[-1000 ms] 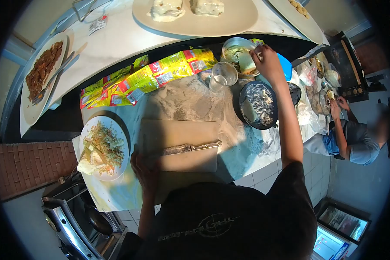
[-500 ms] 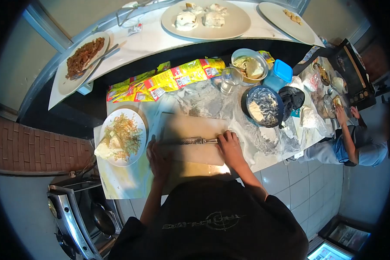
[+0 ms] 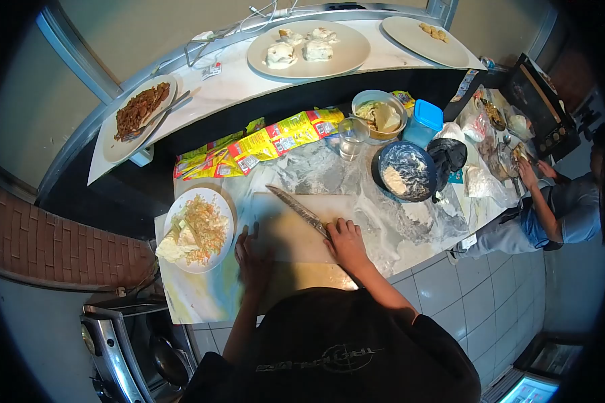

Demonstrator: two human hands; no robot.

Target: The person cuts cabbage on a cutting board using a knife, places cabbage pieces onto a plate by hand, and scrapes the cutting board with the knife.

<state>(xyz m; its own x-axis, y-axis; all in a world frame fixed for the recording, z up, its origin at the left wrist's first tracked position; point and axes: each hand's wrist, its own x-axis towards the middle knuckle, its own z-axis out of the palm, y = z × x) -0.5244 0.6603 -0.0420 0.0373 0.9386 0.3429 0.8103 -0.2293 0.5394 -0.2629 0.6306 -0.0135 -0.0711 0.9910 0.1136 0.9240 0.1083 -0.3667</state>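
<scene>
My right hand (image 3: 347, 243) is closed round the handle of a long kitchen knife (image 3: 297, 207). Its blade points up and to the left over the white cutting board (image 3: 302, 250). In shadow at the board's left side is my left hand (image 3: 254, 260), its fingers stretched out and holding nothing that I can see. Left of that hand stands a white plate (image 3: 222, 246) with shredded vegetables (image 3: 204, 225) and a pale wedge, probably cabbage (image 3: 177, 247).
Behind the board lie yellow seasoning sachets (image 3: 275, 141), a glass (image 3: 351, 138), a bowl (image 3: 383, 134), a blue-lidded container (image 3: 425, 121) and a dark pan with dough (image 3: 402, 176). Plates of food (image 3: 356, 50) line the raised shelf. A co-worker (image 3: 558, 208) handles things at right.
The knife has swung from lying level across the board to a slant, its tip now up and left. My right hand has shifted slightly down with its handle. The camera view has shifted slightly.
</scene>
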